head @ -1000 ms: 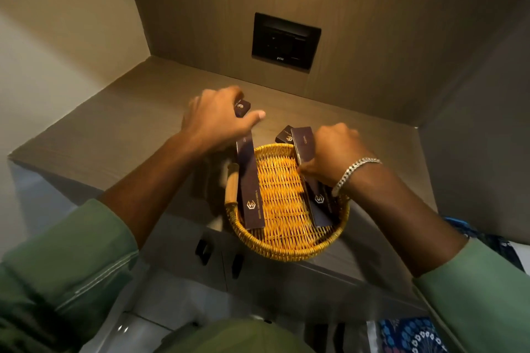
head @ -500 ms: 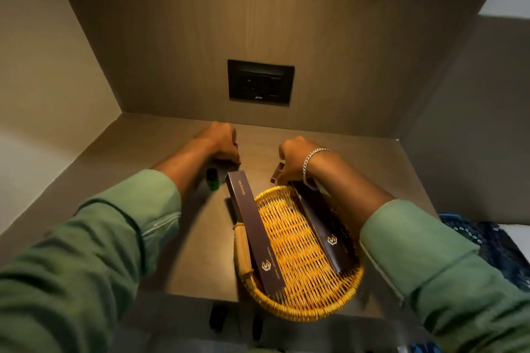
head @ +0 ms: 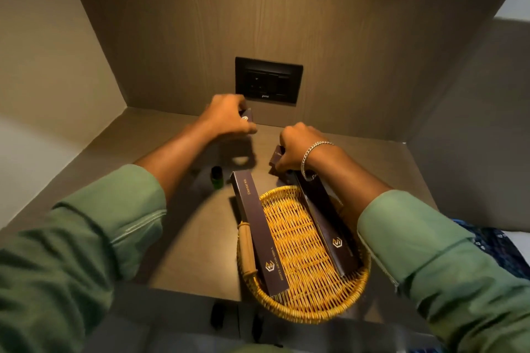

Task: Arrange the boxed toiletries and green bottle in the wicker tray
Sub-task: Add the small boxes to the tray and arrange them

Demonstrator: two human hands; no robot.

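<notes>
A round wicker tray (head: 321, 309) sits at the shelf's front edge. A long dark "Dental Kit" box (head: 258, 226) leans along its left side, and a second long dark box (head: 327, 223) lies along its right side. My left hand (head: 226, 117) is raised behind the tray, shut on a small dark box (head: 248, 116). My right hand (head: 298, 149) is closed on another small dark box (head: 276, 157) just behind the tray's far rim. A small green bottle (head: 217, 178) stands upright on the shelf, left of the tray.
The wooden shelf (head: 183, 238) is boxed in by a back panel with a black socket plate (head: 268, 80) and by side walls. A wooden handle (head: 247, 249) runs along the tray's left rim. Patterned blue fabric (head: 499, 246) shows at far right.
My left hand has risen off the shelf behind the tray with a small dark box in it. My right hand stays at the tray's far rim. The camera has tilted up.
</notes>
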